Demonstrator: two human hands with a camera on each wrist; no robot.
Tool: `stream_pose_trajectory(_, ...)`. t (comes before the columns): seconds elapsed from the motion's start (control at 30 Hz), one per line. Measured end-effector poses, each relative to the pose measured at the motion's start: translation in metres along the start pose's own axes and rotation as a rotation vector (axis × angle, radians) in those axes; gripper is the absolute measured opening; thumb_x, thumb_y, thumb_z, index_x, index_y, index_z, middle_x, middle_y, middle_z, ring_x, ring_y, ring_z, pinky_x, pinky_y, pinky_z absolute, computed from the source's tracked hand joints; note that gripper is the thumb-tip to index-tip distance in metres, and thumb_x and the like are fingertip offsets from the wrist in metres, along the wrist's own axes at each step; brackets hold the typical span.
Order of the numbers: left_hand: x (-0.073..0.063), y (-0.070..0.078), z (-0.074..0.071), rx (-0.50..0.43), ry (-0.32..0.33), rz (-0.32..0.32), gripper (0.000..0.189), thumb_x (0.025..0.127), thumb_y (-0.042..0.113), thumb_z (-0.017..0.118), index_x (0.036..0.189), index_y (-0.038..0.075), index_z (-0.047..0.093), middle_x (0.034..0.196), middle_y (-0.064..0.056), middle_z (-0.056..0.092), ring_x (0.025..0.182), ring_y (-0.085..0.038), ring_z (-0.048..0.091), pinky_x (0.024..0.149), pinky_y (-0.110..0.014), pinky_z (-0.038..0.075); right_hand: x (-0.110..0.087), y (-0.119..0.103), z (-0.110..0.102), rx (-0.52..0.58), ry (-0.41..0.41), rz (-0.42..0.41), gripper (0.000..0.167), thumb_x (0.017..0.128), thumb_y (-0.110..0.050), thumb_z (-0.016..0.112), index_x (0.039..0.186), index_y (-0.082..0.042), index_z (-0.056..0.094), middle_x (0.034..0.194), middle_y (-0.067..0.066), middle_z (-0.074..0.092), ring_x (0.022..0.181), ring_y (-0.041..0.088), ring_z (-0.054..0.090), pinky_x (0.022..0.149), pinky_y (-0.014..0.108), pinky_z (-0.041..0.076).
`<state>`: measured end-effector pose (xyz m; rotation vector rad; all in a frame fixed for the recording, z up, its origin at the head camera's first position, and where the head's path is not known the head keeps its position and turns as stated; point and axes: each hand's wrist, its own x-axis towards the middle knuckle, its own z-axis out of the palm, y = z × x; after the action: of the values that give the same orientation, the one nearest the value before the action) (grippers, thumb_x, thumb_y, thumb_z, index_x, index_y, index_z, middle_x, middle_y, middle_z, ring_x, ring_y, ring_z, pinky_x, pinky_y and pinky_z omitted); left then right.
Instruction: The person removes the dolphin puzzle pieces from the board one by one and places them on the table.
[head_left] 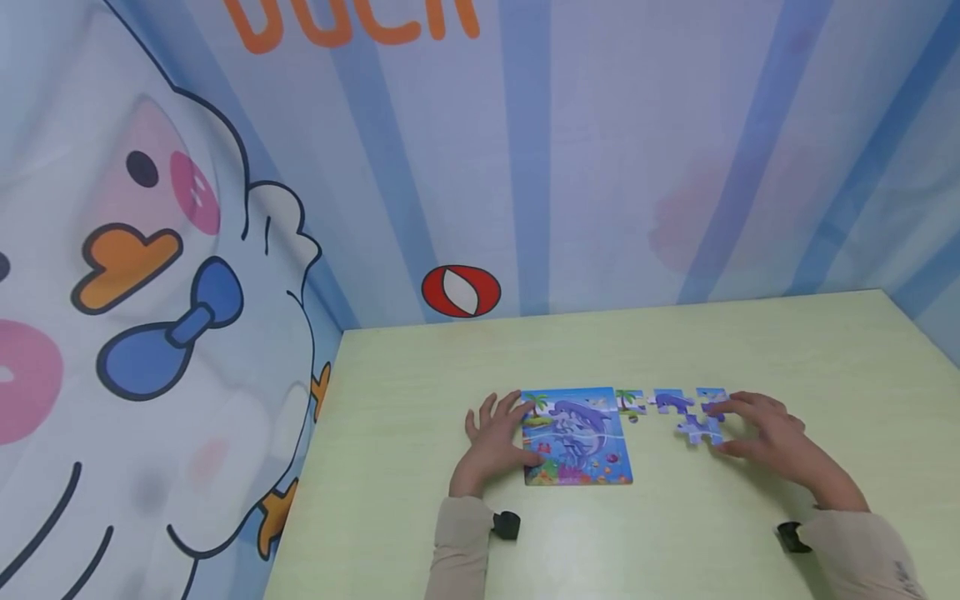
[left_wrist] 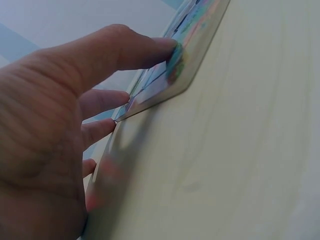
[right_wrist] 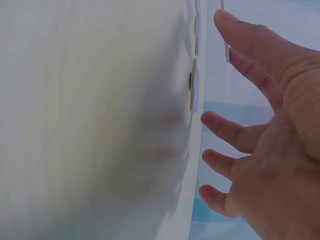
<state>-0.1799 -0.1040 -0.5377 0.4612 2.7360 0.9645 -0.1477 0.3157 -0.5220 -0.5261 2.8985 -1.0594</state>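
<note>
A dolphin picture puzzle (head_left: 577,437) lies flat on the table, faint piece lines crossing it. My left hand (head_left: 491,446) rests at its left side, thumb on the picture near the lower-left corner and a fingertip at the upper-left one. In the left wrist view the thumb (left_wrist: 145,50) touches the printed face. My right hand (head_left: 772,437) pinches a blue-purple puzzle piece (head_left: 697,430) between thumb and index finger. The right wrist view shows that piece (right_wrist: 227,54) edge-on, raised off the table, with the other fingers spread.
Right of the puzzle a row of loose pieces lies on the table: a palm-tree piece (head_left: 628,401), a dolphin piece (head_left: 670,402) and a blue piece (head_left: 708,394) partly behind the right hand. A printed cloth wall (head_left: 600,208) stands behind the pale table (head_left: 397,417).
</note>
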Motion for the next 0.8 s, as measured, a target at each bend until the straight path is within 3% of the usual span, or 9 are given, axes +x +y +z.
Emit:
stream_pose_trajectory(0.2, 0.001, -0.001, 0.001, 0.000, -0.005, -0.010, 0.083, 0.078, 0.033, 0.083, 0.152, 0.018, 0.048, 0.163, -0.004, 0.029, 0.152, -0.037, 0.005, 0.113, -0.068, -0.006, -0.005, 0.008, -0.005, -0.029, -0.012, 0.054, 0.041, 0.084, -0.019, 0.082, 0.120, -0.007, 0.066, 0.138, 0.037, 0.045, 0.124, 0.064, 0.033, 0.082, 0.079, 0.024)
stream_pose_trajectory(0.57, 0.002, -0.002, 0.002, 0.009, 0.000, -0.015, 0.084, 0.078, 0.032, 0.084, 0.153, 0.019, 0.047, 0.164, -0.003, 0.029, 0.152, -0.036, 0.004, 0.114, -0.067, -0.006, -0.014, 0.021, -0.013, 0.002, -0.058, 0.111, 0.038, 0.085, -0.015, 0.080, 0.118, -0.001, 0.066, 0.140, 0.041, 0.035, 0.124, 0.069, 0.022, 0.081, 0.085, 0.015)
stream_pose_trajectory(0.8, 0.003, -0.004, 0.004, 0.008, -0.005, -0.022, 0.084, 0.078, 0.032, 0.084, 0.153, 0.020, 0.047, 0.164, -0.002, 0.028, 0.152, -0.036, 0.005, 0.114, -0.067, -0.006, -0.014, 0.024, -0.012, -0.029, -0.068, 0.126, 0.039, 0.084, -0.014, 0.082, 0.118, -0.001, 0.067, 0.139, 0.040, 0.034, 0.122, 0.070, 0.022, 0.079, 0.080, 0.021)
